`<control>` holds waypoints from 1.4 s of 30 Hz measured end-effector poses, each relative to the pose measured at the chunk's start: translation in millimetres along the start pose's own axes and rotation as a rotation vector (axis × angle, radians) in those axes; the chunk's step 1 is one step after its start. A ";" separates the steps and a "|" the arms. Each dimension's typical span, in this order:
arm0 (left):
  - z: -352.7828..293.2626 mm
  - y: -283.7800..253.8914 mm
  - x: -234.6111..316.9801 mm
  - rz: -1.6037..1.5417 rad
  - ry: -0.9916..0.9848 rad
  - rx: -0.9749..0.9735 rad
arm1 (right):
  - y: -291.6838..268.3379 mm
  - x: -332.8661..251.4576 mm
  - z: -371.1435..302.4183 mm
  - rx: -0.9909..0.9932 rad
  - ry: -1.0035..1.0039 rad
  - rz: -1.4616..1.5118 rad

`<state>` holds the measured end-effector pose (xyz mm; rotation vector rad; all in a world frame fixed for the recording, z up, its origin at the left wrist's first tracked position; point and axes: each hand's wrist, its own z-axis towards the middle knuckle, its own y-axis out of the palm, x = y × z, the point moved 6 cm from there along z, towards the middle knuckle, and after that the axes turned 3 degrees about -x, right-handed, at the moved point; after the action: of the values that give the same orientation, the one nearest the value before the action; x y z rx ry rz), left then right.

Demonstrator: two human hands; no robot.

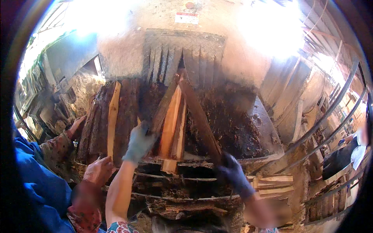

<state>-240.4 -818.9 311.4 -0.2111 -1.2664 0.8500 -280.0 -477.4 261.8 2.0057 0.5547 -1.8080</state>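
Note:
My left hand (pixel 140 144), in a pale blue-grey glove, is closed at the lower end of a dark bark-covered slab (pixel 165 108). My right hand (pixel 235 173), in a dark blue-purple glove, grips the near end of a second dark slab (pixel 202 120). The far ends of both slabs meet at the slotted curtain (pixel 200 66) of a machine, forming a narrow V upside down. Between them lie orange-brown boards (pixel 171 120) with pale edges. Gloves hide the exact finger grip.
On the left, a co-worker in blue has one hand (pixel 99 171) at the end of a yellowish wood strip (pixel 113 116). Debris covers the dark machine table (pixel 241 120). Pale boards (pixel 274 184) are stacked at lower right, beside curved metal rails (pixel 326 116). Another person (pixel 342 161) is at far right.

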 end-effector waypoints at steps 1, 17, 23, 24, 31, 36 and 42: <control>-28.3 -8.5 -4.4 -0.108 -0.186 -0.047 | -3.6 1.1 -38.6 0.012 -0.045 -0.032; -105.4 -18.2 24.9 -0.192 0.104 0.199 | 107.7 -52.5 3.5 -0.098 -0.290 0.209; -152.6 54.4 33.0 -0.432 -0.156 0.076 | 121.4 29.5 -7.6 -0.177 0.011 0.262; -155.8 54.8 39.2 -0.413 -0.177 0.049 | 116.5 33.2 -7.1 -0.189 0.019 0.324; -166.9 115.5 19.9 -1.237 -0.654 -0.114 | 31.8 110.4 -89.5 -0.190 0.335 0.623; -179.2 198.8 22.7 -1.685 -0.731 -0.457 | 6.2 160.4 -162.8 -0.290 0.438 0.374; -223.7 229.0 44.6 -0.658 -0.610 -0.427 | -42.6 134.0 -86.4 -0.244 0.245 0.583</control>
<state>-139.2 -564.5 139.7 0.1466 -1.9331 0.0511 -217.1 -390.8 136.1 1.9609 0.2045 -1.1072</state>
